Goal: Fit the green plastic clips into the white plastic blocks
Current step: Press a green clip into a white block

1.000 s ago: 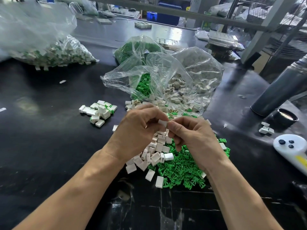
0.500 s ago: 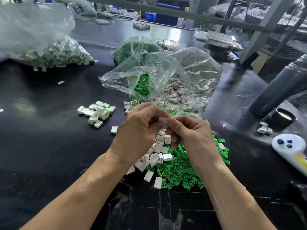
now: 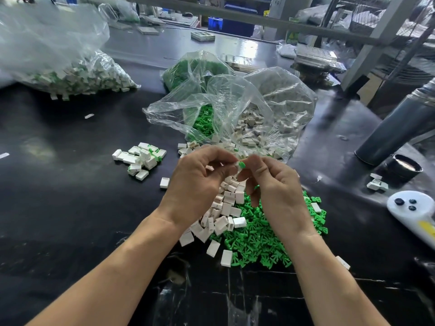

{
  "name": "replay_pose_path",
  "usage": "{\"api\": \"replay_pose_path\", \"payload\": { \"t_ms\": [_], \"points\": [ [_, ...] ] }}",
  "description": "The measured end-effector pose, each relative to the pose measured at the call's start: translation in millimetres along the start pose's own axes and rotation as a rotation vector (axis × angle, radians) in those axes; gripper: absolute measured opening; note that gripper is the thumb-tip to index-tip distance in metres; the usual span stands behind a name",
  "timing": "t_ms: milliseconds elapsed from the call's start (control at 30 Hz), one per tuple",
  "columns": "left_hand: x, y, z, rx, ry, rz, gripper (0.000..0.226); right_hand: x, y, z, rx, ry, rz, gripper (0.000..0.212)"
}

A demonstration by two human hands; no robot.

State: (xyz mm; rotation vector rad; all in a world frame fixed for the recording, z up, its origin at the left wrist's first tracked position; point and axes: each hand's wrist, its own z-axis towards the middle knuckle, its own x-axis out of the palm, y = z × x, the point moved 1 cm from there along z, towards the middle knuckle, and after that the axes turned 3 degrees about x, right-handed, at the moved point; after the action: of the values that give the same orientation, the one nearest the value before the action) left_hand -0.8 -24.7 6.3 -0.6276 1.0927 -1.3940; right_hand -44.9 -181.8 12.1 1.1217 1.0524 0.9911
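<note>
- I see both hands raised together above the heap, meeting fingertip to fingertip.
- My left hand [image 3: 200, 182] has its fingers curled, pinching a small white plastic block [image 3: 236, 166] at the tips.
- My right hand [image 3: 277, 187] is curled too, thumb and forefinger pinching a small green plastic clip [image 3: 241, 164] that sits right against the block's end; how far it is seated I cannot tell.
- Directly below the hands, a loose pile of white plastic blocks [image 3: 223, 212] lies on the black glossy surface [image 3: 70, 220], touching a spread of bright green plastic clips [image 3: 256, 243] on its right.
- To the left of the hands, a small cluster of white blocks with green showing [image 3: 141, 158] sits apart, with one lone white block [image 3: 164, 182] between it and my left hand.
- Beyond the hands, a crumpled clear plastic bag [image 3: 235, 109] lies open, with green clips and pale blocks inside.
- Far left, a large clear bag of white and green pieces [image 3: 77, 76] rests on the surface.
- On the right, a grey cylindrical can [image 3: 395, 128] leans, a black round cap [image 3: 406, 167] beside it, and a white handheld controller with dark buttons [image 3: 409, 208] near the edge.
</note>
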Motion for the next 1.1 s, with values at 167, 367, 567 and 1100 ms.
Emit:
{"api": "replay_pose_path", "payload": {
  "t_ms": [167,367,567,1100],
  "points": [
    [9,-4,-1,0.012,0.035,-0.062,0.013,13,2,-1,0.111,0.051,0.092,0.067],
    [15,-9,-5,0.045,0.07,-0.013,0.008,19,5,0,0.042,-0.004,0.092,0.069],
    [19,-12,-8,0.011,0.026,-0.067,0.007,24,4,3,-0.007,-0.07,0.069,0.065],
    [19,-13,-10,-0.012,0.004,-0.122,0.004,31,-1,6,-0.065,-0.084,0.143,0.059]
  ]
}}
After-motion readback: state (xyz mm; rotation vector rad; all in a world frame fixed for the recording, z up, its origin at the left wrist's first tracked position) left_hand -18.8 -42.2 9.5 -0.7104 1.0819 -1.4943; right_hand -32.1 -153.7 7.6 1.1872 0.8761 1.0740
